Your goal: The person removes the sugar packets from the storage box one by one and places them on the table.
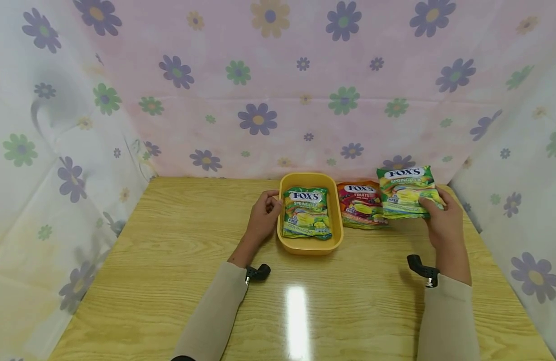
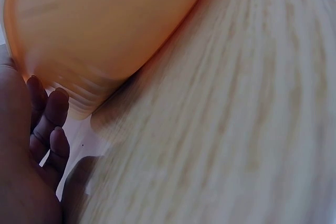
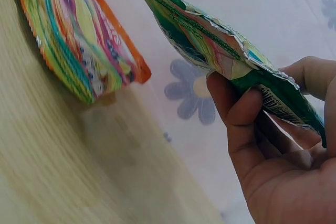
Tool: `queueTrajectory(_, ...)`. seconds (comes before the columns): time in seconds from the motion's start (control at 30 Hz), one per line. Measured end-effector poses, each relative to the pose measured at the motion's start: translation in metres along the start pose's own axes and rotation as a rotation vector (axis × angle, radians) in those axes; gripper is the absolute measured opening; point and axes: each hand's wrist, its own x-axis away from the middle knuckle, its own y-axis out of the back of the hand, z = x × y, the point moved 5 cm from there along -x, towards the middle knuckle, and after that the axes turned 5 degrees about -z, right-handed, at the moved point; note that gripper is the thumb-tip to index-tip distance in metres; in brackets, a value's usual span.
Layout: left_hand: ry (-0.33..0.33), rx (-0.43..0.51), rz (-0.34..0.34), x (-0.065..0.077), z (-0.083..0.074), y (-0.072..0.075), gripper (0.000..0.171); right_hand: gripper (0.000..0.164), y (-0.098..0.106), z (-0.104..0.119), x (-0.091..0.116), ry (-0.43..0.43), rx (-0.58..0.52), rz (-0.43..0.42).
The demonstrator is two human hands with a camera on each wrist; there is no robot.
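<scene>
A yellow plastic tub (image 1: 309, 245) stands on the table, with a green bag of Fox's Spring Tea candy (image 1: 307, 213) lying in it. My left hand (image 1: 264, 215) holds the tub's left rim, fingers curled by the outer wall (image 2: 105, 30). Off to the right, my right hand (image 1: 446, 223) pinches a second green Spring Tea candy bag (image 1: 404, 193) by its right side, thumb in front and fingers behind. That bag is raised over the table, seen edge-on in the right wrist view. Between tub and raised bag rests a red Fox's Fruits candy bag (image 1: 361, 205), its right edge partly covered.
The wood-grain table (image 1: 178, 281) meets a flowered cloth backdrop (image 1: 259, 75) right behind the tub and red bag. More flowered cloth hangs along both sides. A bright light reflection (image 1: 297, 321) shows on the table in front of the tub.
</scene>
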Motion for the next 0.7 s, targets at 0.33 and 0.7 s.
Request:
queueTrajectory(0.33,-0.002,0.008,0.0,0.0,-0.001,0.0,0.034,0.072,0.024,-0.013,-0.007,-0.052,-0.081,-0.069)
queueTrajectory(0.7,0.004,0.001,0.003,0.0,-0.002,0.0,0.035,0.041,0.041,-0.034,-0.017,-0.143,0.037,-0.243)
